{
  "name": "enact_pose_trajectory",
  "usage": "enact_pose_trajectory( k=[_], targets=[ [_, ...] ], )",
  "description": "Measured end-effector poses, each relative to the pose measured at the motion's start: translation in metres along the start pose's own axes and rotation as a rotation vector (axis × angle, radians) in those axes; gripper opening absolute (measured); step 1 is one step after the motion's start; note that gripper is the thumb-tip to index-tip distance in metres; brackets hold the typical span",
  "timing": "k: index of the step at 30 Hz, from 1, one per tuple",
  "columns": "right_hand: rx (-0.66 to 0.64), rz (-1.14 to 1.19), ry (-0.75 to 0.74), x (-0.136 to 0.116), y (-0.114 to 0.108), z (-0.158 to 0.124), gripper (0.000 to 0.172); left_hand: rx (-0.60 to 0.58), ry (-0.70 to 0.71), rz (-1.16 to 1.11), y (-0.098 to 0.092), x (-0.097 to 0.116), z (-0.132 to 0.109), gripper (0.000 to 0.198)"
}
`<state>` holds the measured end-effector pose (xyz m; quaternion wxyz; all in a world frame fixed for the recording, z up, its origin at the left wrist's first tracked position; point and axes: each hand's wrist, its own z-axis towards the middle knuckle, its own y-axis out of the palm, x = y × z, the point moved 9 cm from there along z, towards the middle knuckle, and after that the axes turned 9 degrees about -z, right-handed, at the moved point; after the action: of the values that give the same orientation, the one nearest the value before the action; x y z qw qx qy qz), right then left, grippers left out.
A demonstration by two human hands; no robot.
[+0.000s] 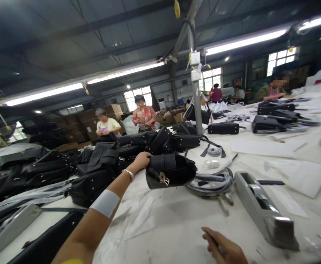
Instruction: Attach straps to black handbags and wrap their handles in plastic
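Observation:
My left hand (143, 160), with a bracelet at the wrist and a pale patch on the forearm, grips the upper left end of a black handbag (153, 179). The bag has a gold-coloured clasp (164, 178) on its front, and its right side gapes. My right hand (224, 246) is low in the view, away from the bag, its fingers stretched out and holding nothing I can see. Just right of the bag lies a coil of straps in clear wrapping (212, 187). A grey tape dispenser (259, 205) stands to the right of my right hand.
Piled black bags (94, 168) fill the table's left side. More black bags (273, 123) lie at the far right, near white sheets (306, 178). A metal post (196, 106) rises from the table. Several people work farther back.

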<state>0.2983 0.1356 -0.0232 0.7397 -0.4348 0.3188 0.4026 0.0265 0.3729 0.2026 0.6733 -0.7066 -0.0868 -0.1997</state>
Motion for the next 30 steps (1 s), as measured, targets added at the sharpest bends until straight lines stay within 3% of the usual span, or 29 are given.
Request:
enact_pose_trajectory(
  k=[3,6,8,11,13,15,20,22,25,27,30],
  targets=[
    [0.157,0.063,0.213,0.008,-0.025,-0.001,0.046,-0.233,-0.032,-0.107,0.011,-0.004,-0.043,0.022],
    [0.27,0.159,0.269,-0.002,-0.046,-0.003,0.063,-0.418,-0.053,-0.22,0.039,-0.007,-0.085,0.01],
    [0.246,0.275,0.246,-0.014,-0.047,-0.005,0.064,-0.514,-0.075,-0.273,0.064,-0.009,-0.107,0.012],
    [0.037,0.364,0.213,-0.036,-0.029,-0.012,0.06,-0.59,-0.122,-0.303,0.096,-0.018,-0.129,0.018],
    [-0.059,0.301,0.233,-0.042,-0.02,-0.018,0.062,-0.556,-0.138,-0.316,0.104,-0.026,-0.135,0.021],
    [-0.059,0.221,0.281,-0.041,-0.019,-0.022,0.066,-0.481,-0.122,-0.337,0.099,-0.03,-0.139,0.028],
    [-0.014,0.146,0.347,-0.038,-0.02,-0.025,0.061,-0.234,0.037,-0.401,0.06,-0.012,-0.166,0.05],
    [-0.005,0.128,0.339,-0.039,-0.019,-0.026,0.06,-0.107,0.119,-0.417,0.046,0.005,-0.189,0.052],
    [0.009,0.093,0.31,-0.039,-0.021,-0.026,0.059,0.076,0.312,-0.435,0.036,0.037,-0.239,0.036],
    [0.012,0.063,0.288,-0.038,-0.022,-0.027,0.058,0.153,0.424,-0.44,0.041,0.055,-0.274,0.028],
    [0.008,0.001,0.254,-0.038,-0.023,-0.028,0.057,0.243,0.683,-0.36,0.064,0.08,-0.32,0.028]
  ],
)
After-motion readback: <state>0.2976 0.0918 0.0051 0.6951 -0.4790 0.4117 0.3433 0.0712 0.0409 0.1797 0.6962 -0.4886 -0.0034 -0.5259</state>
